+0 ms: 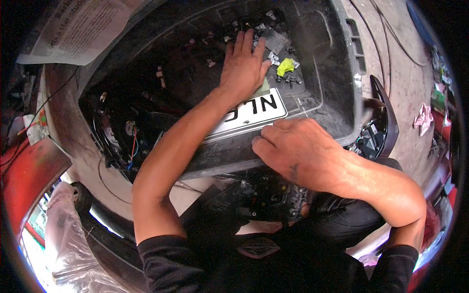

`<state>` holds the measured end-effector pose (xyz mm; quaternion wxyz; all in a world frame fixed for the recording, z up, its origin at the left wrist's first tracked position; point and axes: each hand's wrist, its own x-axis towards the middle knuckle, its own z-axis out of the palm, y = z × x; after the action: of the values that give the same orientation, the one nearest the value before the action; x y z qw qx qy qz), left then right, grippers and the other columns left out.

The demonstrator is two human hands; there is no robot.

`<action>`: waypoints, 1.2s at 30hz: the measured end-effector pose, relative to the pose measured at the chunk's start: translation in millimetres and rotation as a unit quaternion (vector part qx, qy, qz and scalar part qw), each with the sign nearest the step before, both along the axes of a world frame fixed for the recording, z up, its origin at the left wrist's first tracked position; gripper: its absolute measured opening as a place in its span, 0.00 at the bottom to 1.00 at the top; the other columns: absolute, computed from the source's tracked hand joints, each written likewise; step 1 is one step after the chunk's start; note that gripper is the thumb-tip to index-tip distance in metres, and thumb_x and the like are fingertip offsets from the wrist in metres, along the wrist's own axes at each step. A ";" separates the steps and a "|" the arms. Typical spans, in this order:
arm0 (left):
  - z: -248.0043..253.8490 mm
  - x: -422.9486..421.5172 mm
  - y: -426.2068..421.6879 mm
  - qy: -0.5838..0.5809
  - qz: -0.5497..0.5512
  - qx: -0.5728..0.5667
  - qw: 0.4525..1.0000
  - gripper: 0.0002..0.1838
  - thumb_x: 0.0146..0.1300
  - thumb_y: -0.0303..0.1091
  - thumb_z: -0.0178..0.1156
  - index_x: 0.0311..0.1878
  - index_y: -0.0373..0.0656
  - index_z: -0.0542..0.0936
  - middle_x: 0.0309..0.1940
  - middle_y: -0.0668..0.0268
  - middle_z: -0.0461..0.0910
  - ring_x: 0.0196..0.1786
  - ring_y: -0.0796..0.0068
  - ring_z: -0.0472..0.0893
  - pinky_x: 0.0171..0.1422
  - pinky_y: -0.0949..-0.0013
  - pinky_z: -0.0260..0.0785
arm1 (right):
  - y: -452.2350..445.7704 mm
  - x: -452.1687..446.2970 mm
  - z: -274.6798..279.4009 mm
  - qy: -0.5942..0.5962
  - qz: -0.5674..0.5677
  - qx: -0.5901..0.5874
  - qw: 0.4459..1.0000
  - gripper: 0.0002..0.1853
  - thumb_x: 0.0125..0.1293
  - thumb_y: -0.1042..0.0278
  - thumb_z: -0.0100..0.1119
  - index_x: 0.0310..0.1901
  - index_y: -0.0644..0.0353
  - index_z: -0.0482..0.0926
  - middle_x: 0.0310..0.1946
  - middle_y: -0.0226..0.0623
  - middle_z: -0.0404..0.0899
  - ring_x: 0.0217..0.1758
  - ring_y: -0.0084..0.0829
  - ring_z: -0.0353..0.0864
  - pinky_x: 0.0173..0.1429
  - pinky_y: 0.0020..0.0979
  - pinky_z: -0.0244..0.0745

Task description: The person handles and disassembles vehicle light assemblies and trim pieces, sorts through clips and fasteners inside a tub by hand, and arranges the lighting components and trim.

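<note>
Head-worn view, facing forward and down, close

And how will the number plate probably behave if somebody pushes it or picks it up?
The plate is probably stiff, since its visible edges look straight. Its broad, flat shape should make it more apt to slide than to roll. It may be a little slippery, because its white face looks smooth.

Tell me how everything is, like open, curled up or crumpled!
Left hand, open, palm down
Right hand, fingers curled
Black plastic bin, open on top
Licence plate, partly covered by left forearm
Small parts, scattered in the bin
Yellow-green scrap, crumpled
Pink wad, crumpled
</note>
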<state>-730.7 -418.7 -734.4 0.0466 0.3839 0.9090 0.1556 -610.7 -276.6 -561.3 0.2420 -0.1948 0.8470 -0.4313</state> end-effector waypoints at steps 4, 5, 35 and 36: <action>-1.3 10.1 1.9 -0.029 -0.027 -0.017 0.999 0.33 0.72 0.45 0.63 0.73 0.34 0.71 0.78 0.43 0.64 0.80 0.40 0.63 0.81 0.39 0.58 | 1.5 2.0 -2.8 0.036 0.008 0.003 0.999 0.14 0.72 0.66 0.53 0.34 0.68 0.82 0.35 0.57 0.85 0.38 0.59 0.87 0.47 0.54 0.82; -2.2 16.5 -0.3 -0.037 -0.034 -0.017 0.999 0.33 0.72 0.45 0.63 0.73 0.33 0.71 0.78 0.43 0.64 0.80 0.41 0.63 0.82 0.39 0.58 | 2.2 2.3 -3.3 0.052 0.013 0.002 0.999 0.14 0.72 0.67 0.53 0.34 0.68 0.82 0.34 0.56 0.85 0.38 0.58 0.87 0.46 0.54 0.83; 25.5 37.3 -39.5 -0.201 0.012 -0.012 0.979 0.34 0.75 0.44 0.61 0.77 0.35 0.68 0.77 0.33 0.60 0.78 0.33 0.65 0.83 0.49 0.60 | 2.7 -2.1 4.3 -0.001 0.014 0.018 1.000 0.14 0.72 0.66 0.51 0.35 0.67 0.81 0.35 0.57 0.84 0.42 0.59 0.86 0.48 0.55 0.82; 24.2 36.2 -36.7 -0.185 0.003 0.005 0.983 0.33 0.75 0.44 0.61 0.76 0.36 0.69 0.76 0.34 0.62 0.77 0.34 0.67 0.81 0.49 0.62 | 2.4 -1.8 4.0 -0.001 0.010 0.017 1.000 0.14 0.72 0.66 0.51 0.35 0.67 0.81 0.35 0.57 0.84 0.42 0.59 0.86 0.48 0.55 0.82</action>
<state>-694.5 -455.4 -710.3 0.2117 0.3463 0.8848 0.2288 -612.5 -274.1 -557.4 0.2510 -0.1987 0.8520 -0.4142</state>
